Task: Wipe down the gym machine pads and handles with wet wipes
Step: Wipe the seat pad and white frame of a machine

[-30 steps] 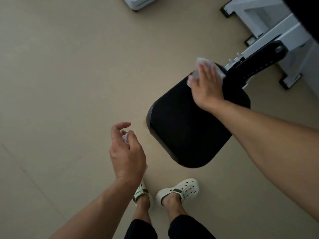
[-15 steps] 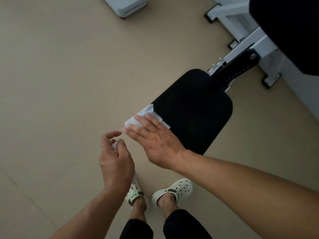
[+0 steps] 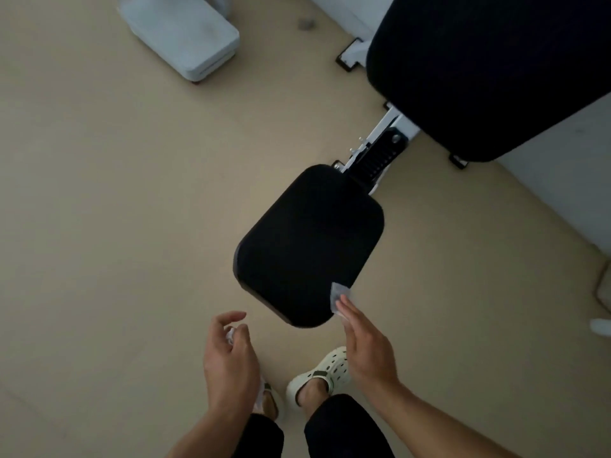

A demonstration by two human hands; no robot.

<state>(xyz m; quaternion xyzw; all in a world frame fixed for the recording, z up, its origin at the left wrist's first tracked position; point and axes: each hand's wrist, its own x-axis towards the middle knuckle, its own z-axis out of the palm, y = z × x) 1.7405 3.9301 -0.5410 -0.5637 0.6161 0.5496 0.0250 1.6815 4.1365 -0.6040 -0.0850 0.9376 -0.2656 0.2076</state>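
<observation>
seat pad (image 3: 309,246) — black, rounded, taken as landmark; it sits on a white frame (image 3: 385,130) with a black toothed bracket (image 3: 380,157) at its far end. right hand (image 3: 368,350) at the pad's near right corner, fingers straight and close together, pressing a wet wipe (image 3: 338,295) flat against the pad's edge; part of the wipe sticks out past the fingertips. left hand (image 3: 228,358) just off the pad's near left corner, not touching it — fingers loosely curled around a small crumpled white wad (image 3: 230,335), index finger lifted. larger black back pad (image 3: 489,67) beyond the seat pad's far right. white flat box (image 3: 185,36) on the floor well beyond its far left. cream clogs (image 3: 319,375) below the near edge.
</observation>
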